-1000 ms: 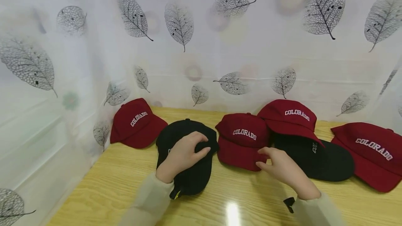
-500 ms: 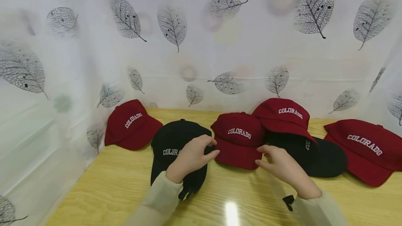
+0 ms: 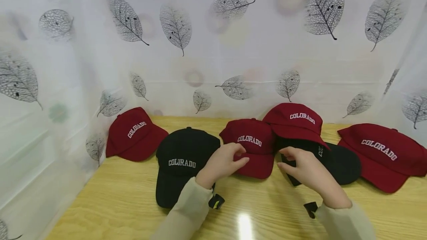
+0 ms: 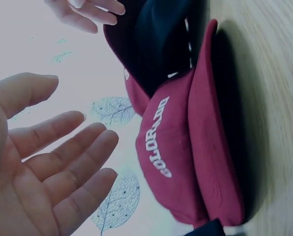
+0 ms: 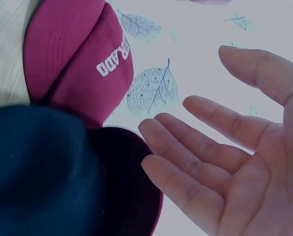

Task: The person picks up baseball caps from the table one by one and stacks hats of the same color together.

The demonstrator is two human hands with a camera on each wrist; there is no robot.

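Note:
My left hand (image 3: 224, 162) hovers in front of the middle red baseball cap (image 3: 253, 166), which is lettered COLORADO. Its fingers are relaxed and hold nothing; in the left wrist view this hand (image 4: 52, 167) is apart from the red cap (image 4: 168, 132). My right hand (image 3: 307, 169) hangs over the left part of a black cap (image 3: 343, 164), fingers loosely bent around nothing. The right wrist view shows that hand (image 5: 220, 162) clear of the dark cap (image 5: 38, 167). Just left of my left hand lies another black cap (image 3: 181, 147), its lettering facing me.
A red cap (image 3: 135, 136) sits at the far left, near the leaf-patterned curtain (image 3: 186, 69). Another red cap (image 3: 297, 123) rests partly on the right-hand black cap. One more red cap (image 3: 383, 155) lies farther right. All are on the wooden table (image 3: 126, 206).
My left hand has moved right, from over the left black cap to before the middle red cap. My right hand has shifted right off that red cap's brim. The view has turned slightly right.

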